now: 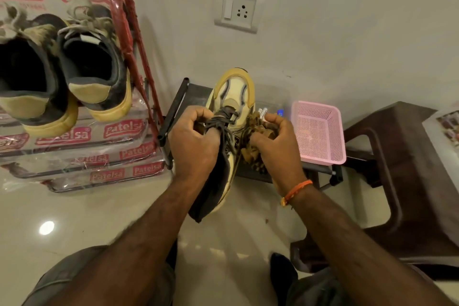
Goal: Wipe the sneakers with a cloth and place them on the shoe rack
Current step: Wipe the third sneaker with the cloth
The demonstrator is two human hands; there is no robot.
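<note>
So the sneaker (233,97) is held up in the middle of the shot, toe pointing away at the wall, cream and yellow with grey trim and a dark heel end hanging toward the floor. The left hand (193,141) has its fingers curled tight around the dark laces and tongue area. The right hand (275,141) is balled up on a brown cloth (253,154), fingers clamped round it, and the cloth is pressed right against the right side of the shoe. There's an orange thread band (295,191) on the right wrist.

Over on the left is the rack (129,40), red frame with shelves wrapped in plastic printed "Patelsa". Two other sneakers sit side by side on its top shelf, heels toward the camera: one (29,77) at the far left edge, the other (96,62) just beside the red frame. Both are dark inside with yellowish soles.

Behind the hands there's a low dark stand (178,104) with a pink basket (320,131) on it, just right of the cloth hand. A brown stool (402,161) sits further right. White socket (239,8) on the wall above. Shiny pale floor (99,211), and the person's knees in grey shorts show at the bottom.
</note>
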